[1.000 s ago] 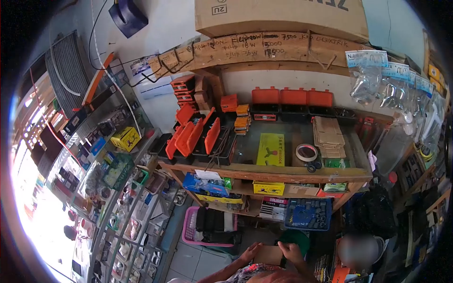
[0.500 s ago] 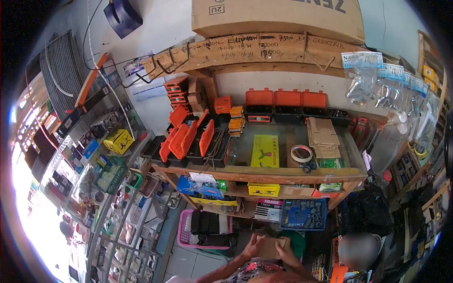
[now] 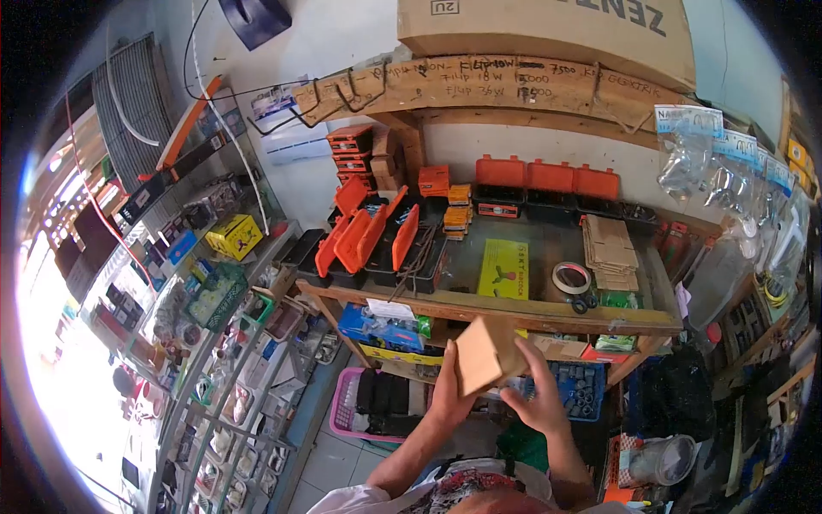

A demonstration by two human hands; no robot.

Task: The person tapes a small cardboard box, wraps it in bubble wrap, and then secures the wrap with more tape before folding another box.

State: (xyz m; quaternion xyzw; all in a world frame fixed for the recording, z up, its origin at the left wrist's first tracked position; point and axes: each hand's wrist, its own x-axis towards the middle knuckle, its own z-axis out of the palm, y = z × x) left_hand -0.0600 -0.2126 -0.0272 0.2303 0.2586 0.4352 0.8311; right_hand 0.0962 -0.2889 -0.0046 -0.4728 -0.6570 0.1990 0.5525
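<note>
A small brown cardboard box (image 3: 482, 360) is held up in front of the wooden counter's front edge. My left hand (image 3: 449, 392) grips its left side, with the fingers along that face. At its right side my right hand (image 3: 544, 396) is spread, thumb and fingers apart, close to the box's right end; whether it touches the box is unclear. On the counter behind are a yellow-green box (image 3: 503, 268), a tape roll (image 3: 571, 277) and a stack of flat brown cardboard pieces (image 3: 610, 254).
Open orange-lidded cases (image 3: 364, 236) stand on the counter's left. Below are a pink basket (image 3: 344, 403) and a blue tray of parts (image 3: 582, 390). A glass display shelf (image 3: 184, 420) runs along the left, and a clear round container (image 3: 670, 460) sits lower right.
Both hands have risen with the brown cardboard, which now shows as a box with depth. My right hand has opened wider. The whole view has shifted, moving the counter slightly rightward.
</note>
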